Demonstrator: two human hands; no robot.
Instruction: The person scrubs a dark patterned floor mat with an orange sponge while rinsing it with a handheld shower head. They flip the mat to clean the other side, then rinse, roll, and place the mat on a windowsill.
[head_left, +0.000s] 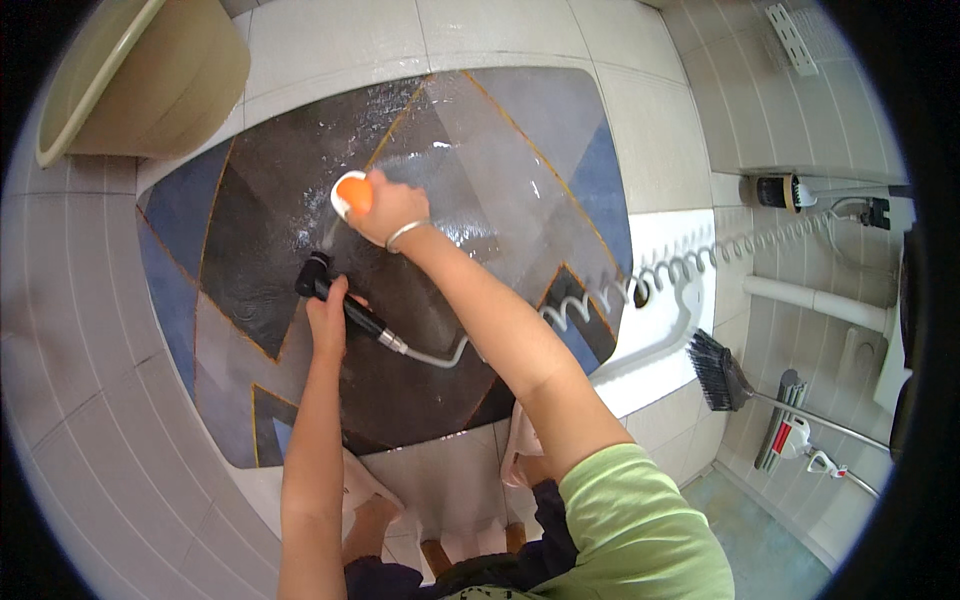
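My left hand (330, 315) is closed around the black handle of a spray nozzle (360, 316), its head turned toward my other hand. A short jet of water leaves the nozzle. My right hand (394, 206), with a bangle at the wrist, grips an orange and white scrubbing brush (355, 196); its underside is hidden. Beneath both hands lies a wet floor mat (420, 292) in grey, blue and black with gold lines. Water shines on its surface. From the nozzle a coiled white hose (600, 296) passes under my right forearm toward the right wall.
A large beige tub (172, 82) leans at the upper left. On the right is a white squat-toilet basin (671, 232), partly covered by the mat. A black-bristled broom (716, 371) and a squeeze mop (791, 439) stand by the right wall. A white pipe (817, 300) juts out there.
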